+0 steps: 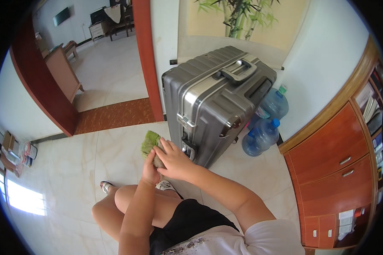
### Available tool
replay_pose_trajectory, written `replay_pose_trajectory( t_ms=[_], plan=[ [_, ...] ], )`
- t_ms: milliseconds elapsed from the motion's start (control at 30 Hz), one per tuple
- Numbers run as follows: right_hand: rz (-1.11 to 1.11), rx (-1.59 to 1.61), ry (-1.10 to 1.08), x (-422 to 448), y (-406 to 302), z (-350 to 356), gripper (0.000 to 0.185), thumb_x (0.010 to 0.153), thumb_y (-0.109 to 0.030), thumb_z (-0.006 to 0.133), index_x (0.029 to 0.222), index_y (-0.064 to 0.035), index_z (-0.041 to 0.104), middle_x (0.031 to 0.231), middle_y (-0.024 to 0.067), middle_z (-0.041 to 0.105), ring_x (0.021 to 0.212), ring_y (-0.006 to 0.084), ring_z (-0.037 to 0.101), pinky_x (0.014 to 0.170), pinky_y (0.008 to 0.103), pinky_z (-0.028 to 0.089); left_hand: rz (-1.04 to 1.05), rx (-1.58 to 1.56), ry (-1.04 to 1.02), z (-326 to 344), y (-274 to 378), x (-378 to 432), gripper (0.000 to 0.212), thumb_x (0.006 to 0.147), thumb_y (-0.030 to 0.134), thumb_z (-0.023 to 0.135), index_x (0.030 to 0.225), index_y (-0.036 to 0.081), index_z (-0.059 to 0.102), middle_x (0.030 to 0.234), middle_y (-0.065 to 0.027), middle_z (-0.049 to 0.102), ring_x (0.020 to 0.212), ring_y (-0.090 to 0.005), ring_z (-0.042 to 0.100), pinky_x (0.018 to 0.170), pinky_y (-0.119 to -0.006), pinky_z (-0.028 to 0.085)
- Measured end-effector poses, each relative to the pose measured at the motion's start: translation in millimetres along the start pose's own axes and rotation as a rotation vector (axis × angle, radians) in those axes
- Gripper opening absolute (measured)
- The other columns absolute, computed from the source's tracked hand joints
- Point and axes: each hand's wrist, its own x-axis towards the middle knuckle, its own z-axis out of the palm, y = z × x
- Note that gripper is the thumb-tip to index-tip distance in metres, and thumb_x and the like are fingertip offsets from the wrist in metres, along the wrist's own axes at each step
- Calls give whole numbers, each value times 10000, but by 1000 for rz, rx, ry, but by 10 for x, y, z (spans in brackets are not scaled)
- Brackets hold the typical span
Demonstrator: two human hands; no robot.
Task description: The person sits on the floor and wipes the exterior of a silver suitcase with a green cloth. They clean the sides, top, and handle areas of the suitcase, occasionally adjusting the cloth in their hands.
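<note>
A folded green and greyish-brown cloth (150, 142) is held between my two hands, above the floor and just left of a suitcase. My left hand (150, 169) grips it from below, thumb pointing up along it. Over its right side lies my right hand (175, 159), with the fingers bent across the cloth. The large grey hard-shell suitcase (217, 105) stands upright in front of me, its carrying handle (239, 71) on top and metal latches (185, 121) along the frame. Neither hand appears to touch the suitcase.
Blue plastic water bottles (261, 137) stand behind the suitcase by the wall. On the right is a reddish wooden cabinet (335, 153) with shelves. A red-framed doorway (146, 60) opens at the back left. A bamboo scroll (242, 19) hangs behind. Part of another person (9, 164) shows far left.
</note>
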Motion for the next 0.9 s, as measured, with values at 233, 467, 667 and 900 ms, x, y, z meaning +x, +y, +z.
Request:
replay_pose_trajectory(
  t_ms=[233,467,667,900],
  plan=[
    [-273,164,292,-175,-55,-1246,337,748,-94,639,1083,-81,600,1157,125,546,1003,295,569,820,369,483,28,-88,193,6,-62,116,636,896,571,407,1275,63,457,1233,-125,534,1137,-276,505,989,-425,385],
    [-155,-167,404,469,741,-2269,239,779,-94,606,1006,-25,628,1076,170,598,971,343,568,848,397,454,-12,14,484,-306,-179,465,614,860,524,534,1241,46,471,1099,-135,580,988,-270,582,865,-390,476],
    [149,-297,131,889,1704,-2213,374,866,-294,552,1133,-35,591,1189,177,569,1109,332,525,944,389,401,354,416,553,526,120,663,444,838,307,629,1164,23,530,1083,-148,563,952,-250,563,815,-364,465],
    [232,-314,143,864,1492,-2100,317,866,-273,552,1104,-75,616,1190,132,585,1100,287,546,925,350,423,1047,937,307,1361,629,954,461,764,101,667,1196,38,518,1143,-150,488,1047,-296,498,886,-342,422]
  ],
)
